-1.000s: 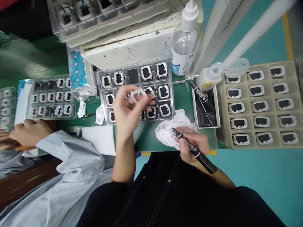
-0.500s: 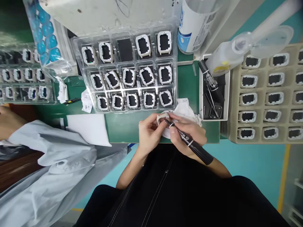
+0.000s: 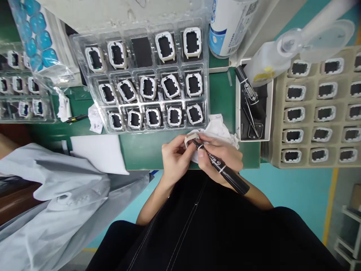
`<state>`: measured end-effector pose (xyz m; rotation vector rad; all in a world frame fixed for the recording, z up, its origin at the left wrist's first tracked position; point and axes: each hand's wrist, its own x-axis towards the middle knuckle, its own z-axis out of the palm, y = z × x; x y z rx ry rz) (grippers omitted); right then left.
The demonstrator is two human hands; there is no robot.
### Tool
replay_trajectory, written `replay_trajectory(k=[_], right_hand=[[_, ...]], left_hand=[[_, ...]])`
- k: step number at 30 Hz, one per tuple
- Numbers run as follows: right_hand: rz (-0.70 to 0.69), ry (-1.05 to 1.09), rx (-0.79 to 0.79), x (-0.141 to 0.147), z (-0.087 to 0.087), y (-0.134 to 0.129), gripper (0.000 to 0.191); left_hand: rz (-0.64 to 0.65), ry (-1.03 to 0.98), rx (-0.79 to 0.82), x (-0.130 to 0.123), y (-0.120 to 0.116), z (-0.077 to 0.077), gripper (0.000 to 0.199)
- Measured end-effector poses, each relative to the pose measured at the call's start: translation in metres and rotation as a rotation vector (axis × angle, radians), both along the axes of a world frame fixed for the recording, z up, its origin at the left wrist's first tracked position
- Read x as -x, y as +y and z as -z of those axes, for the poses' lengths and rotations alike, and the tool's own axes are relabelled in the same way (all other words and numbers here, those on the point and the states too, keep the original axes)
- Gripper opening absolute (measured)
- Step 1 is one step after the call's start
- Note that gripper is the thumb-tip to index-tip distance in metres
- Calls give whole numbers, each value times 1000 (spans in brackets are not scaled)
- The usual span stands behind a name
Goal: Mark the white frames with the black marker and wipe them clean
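Observation:
Near the table's front edge, my left hand grips a small pale watch-case-like frame between thumb and fingers. A black marker pen lies in my right hand, its tip pointed at the frame's inner side. Whether the tip touches is hard to tell, since fingers cover part of the frame. Beneath and behind both hands is a crumpled white cloth. Just beyond them stands a clear plastic tray of similar white frames over dark pads; one pocket in its back row shows only the dark pad.
To the right, a white box holds another marker and tweezers, beside a beige tray of frames. A squeeze bottle and a labelled bottle stand behind. Left are a folded white cloth and a co-worker's grey sleeve.
The view has shifted slightly, so most things sit a little further left and higher. My hands keep the same hold on the frame and the marker pen.

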<state>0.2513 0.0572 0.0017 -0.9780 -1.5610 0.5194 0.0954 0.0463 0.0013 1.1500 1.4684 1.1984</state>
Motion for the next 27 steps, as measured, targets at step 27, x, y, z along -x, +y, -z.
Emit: replay_trajectory(k=[27], right_hand=[[170, -112, -125, 11, 19, 5, 17]], left_hand=[[9, 154, -15, -3, -3, 0, 19]])
